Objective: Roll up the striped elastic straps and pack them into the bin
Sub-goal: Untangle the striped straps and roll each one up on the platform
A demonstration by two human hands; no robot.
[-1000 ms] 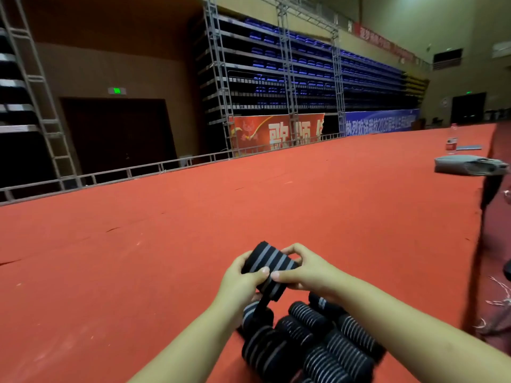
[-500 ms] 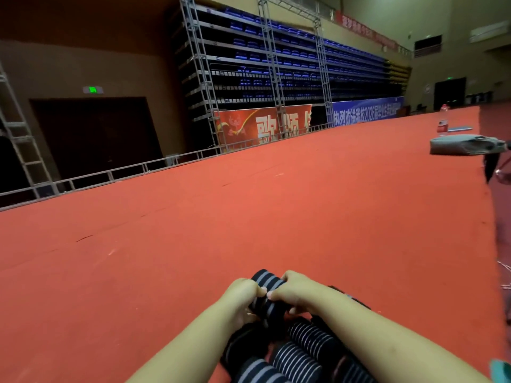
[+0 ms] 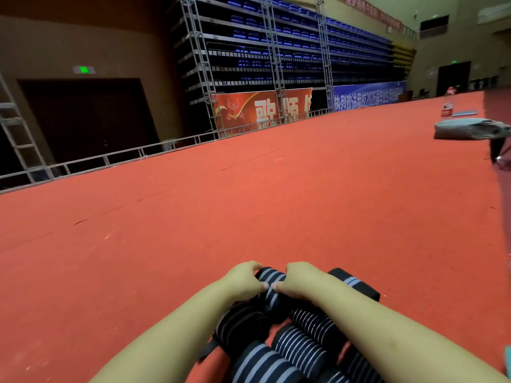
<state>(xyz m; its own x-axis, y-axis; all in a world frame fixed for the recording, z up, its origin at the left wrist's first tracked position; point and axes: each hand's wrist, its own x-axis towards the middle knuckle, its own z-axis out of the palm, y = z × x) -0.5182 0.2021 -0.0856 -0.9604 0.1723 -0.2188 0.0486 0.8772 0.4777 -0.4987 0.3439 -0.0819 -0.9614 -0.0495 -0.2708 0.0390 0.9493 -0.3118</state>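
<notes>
A rolled black strap with grey stripes (image 3: 271, 286) sits low over the red carpet, gripped from both sides. My left hand (image 3: 243, 281) curls round its left end and my right hand (image 3: 300, 281) curls round its right end, thumbs nearly touching on top. Just below them lie several more rolled striped straps (image 3: 298, 346) packed side by side, and another roll (image 3: 352, 284) pokes out behind my right wrist. No bin can be made out; my forearms hide whatever holds the rolls.
The red carpet (image 3: 249, 205) stretches far ahead to a metal railing (image 3: 116, 158). A grey folded bundle (image 3: 470, 129) and small items (image 3: 448, 109) lie at the far right. The carpet's edge drops off on the right.
Both hands have come down with the striped roll from above the pile to the front of the packed rolls. The camera has tilted and shifted.
</notes>
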